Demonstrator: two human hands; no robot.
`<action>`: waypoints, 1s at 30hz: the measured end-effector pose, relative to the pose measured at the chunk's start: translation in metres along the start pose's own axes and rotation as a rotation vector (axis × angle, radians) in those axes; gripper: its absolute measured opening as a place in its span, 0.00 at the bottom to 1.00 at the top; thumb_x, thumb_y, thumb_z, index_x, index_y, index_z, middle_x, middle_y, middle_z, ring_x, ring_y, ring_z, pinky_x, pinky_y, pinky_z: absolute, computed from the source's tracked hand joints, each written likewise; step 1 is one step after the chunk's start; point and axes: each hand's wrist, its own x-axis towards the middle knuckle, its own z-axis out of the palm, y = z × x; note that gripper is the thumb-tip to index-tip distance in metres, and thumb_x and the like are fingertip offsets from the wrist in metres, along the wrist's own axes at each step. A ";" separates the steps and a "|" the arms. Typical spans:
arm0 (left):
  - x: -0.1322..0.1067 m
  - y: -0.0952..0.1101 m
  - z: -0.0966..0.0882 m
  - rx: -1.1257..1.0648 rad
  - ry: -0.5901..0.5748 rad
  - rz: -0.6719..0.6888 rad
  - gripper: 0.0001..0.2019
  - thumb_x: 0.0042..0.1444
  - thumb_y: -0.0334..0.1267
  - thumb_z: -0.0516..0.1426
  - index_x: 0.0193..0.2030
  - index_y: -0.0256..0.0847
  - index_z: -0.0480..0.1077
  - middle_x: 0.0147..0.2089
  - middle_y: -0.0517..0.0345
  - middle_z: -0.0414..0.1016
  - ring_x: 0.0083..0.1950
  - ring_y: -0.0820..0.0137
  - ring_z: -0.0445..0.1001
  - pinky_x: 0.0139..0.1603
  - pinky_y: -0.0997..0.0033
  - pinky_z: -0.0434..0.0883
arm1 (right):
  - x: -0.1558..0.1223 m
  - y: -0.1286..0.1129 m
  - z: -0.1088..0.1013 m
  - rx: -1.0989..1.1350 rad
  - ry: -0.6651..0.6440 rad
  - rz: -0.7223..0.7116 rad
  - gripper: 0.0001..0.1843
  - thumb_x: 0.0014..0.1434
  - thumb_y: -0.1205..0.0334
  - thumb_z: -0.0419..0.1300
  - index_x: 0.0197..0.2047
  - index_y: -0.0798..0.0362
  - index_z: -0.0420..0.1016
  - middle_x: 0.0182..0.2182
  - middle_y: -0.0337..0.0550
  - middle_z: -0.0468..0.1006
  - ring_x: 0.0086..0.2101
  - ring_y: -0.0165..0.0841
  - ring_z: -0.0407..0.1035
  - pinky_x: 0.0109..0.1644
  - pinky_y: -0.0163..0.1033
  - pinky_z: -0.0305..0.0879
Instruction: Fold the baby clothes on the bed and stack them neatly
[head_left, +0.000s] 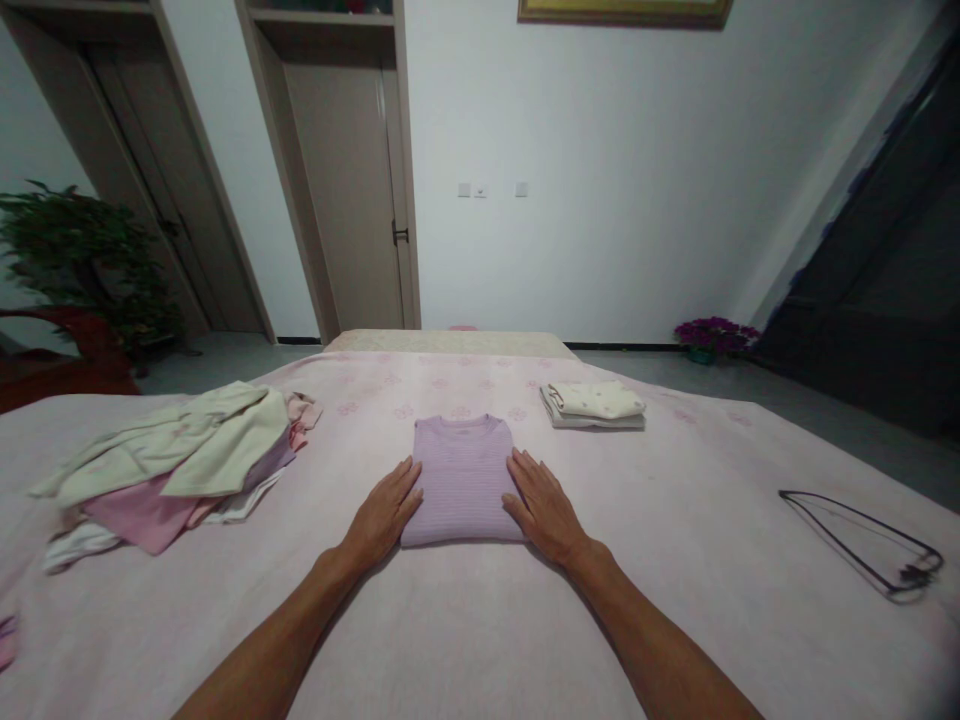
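Note:
A lilac ribbed sweater lies folded into a neat rectangle in front of me, its neckline at the far edge. My left hand rests flat along its left side, fingers stretched out and touching the cloth. On the opposite side my right hand lies flat too, its fingertips and thumb over the right edge. Neither hand grips the fabric. Beyond my right hand sits a small stack of folded cream clothes.
A pink flowered sheet covers the broad surface. Loose clothes are heaped at the left. A black wire hanger-like frame lies at the right. Behind stand a door, a green plant and purple flowers.

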 end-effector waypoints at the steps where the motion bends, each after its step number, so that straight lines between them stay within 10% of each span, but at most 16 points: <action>1: -0.003 -0.001 -0.002 -0.020 0.056 -0.020 0.24 0.69 0.45 0.45 0.67 0.41 0.63 0.71 0.47 0.60 0.72 0.63 0.59 0.72 0.53 0.58 | -0.003 -0.002 -0.004 0.009 0.051 -0.069 0.30 0.69 0.49 0.49 0.69 0.55 0.60 0.68 0.56 0.60 0.67 0.43 0.52 0.70 0.60 0.47; 6: -0.016 -0.003 -0.012 -0.098 0.112 0.074 0.23 0.58 0.28 0.49 0.57 0.43 0.73 0.61 0.52 0.74 0.63 0.64 0.71 0.67 0.54 0.66 | -0.016 -0.023 -0.020 0.097 0.012 -0.343 0.32 0.57 0.58 0.62 0.65 0.51 0.65 0.62 0.52 0.69 0.61 0.42 0.62 0.68 0.56 0.53; 14: -0.019 -0.002 -0.018 -0.125 0.002 0.188 0.25 0.57 0.31 0.55 0.63 0.45 0.68 0.65 0.50 0.69 0.66 0.61 0.67 0.68 0.55 0.65 | -0.017 -0.014 -0.001 0.056 0.061 -0.196 0.43 0.40 0.78 0.53 0.62 0.53 0.68 0.60 0.49 0.71 0.61 0.41 0.62 0.67 0.53 0.56; 24: -0.024 0.003 -0.018 0.055 -0.135 0.213 0.45 0.52 0.47 0.65 0.74 0.46 0.51 0.74 0.45 0.52 0.74 0.51 0.53 0.71 0.45 0.55 | -0.013 0.003 0.002 0.171 0.303 -0.085 0.29 0.48 0.73 0.55 0.54 0.52 0.74 0.49 0.48 0.80 0.50 0.40 0.73 0.58 0.49 0.68; 30: -0.015 0.004 -0.004 0.051 0.005 0.187 0.31 0.59 0.33 0.56 0.70 0.47 0.59 0.71 0.50 0.61 0.72 0.57 0.57 0.71 0.44 0.56 | -0.013 0.001 0.000 0.224 0.332 -0.121 0.27 0.50 0.72 0.56 0.54 0.49 0.74 0.47 0.46 0.81 0.48 0.40 0.75 0.54 0.48 0.71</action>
